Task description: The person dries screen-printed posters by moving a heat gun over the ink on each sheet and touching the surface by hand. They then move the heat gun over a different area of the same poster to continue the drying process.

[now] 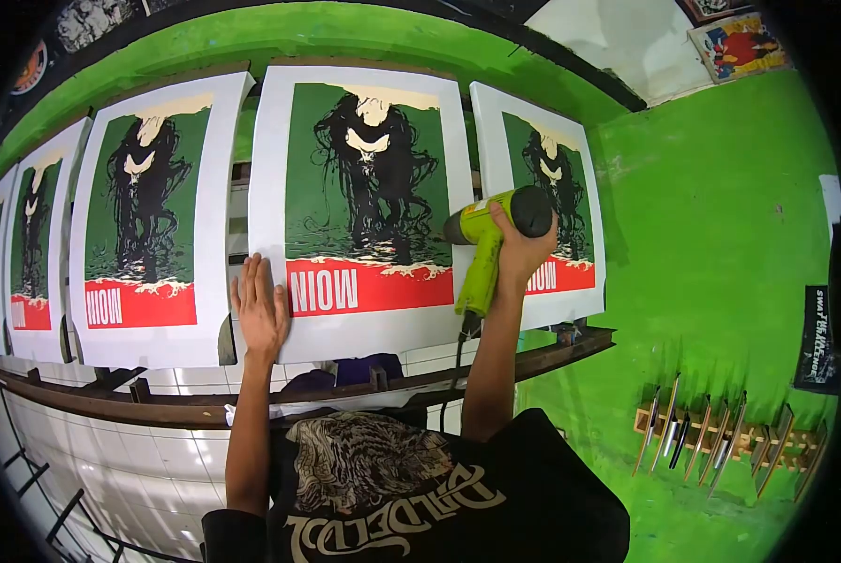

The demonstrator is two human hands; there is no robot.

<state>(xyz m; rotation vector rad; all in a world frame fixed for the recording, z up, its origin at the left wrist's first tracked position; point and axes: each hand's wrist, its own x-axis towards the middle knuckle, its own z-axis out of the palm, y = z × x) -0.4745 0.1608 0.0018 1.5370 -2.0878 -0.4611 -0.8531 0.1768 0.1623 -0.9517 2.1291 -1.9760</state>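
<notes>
My right hand (526, 249) grips a lime-green heat gun (480, 272) by its handle, the thumb wrapped near the top. The gun's dark nozzle points left, over the right edge of the middle printed sheet (374, 216). That sheet is white, with a green, black, cream and red print and "MOIN" lettering upside down. My left hand (260, 305) lies flat along its lower left edge, fingers stretched. Partly behind the heat gun and my right hand is another sheet (519, 141) with the same print. A dark cord (461, 352) hangs from the gun's handle.
To the left, several more matching sheets (144, 216) stand in a row. A brown metal rail (186, 413) runs along the front. On the green wall (702, 253) at right, a wooden rack (721, 436) holds several squeegee-like tools. White tiles (158, 460) show below.
</notes>
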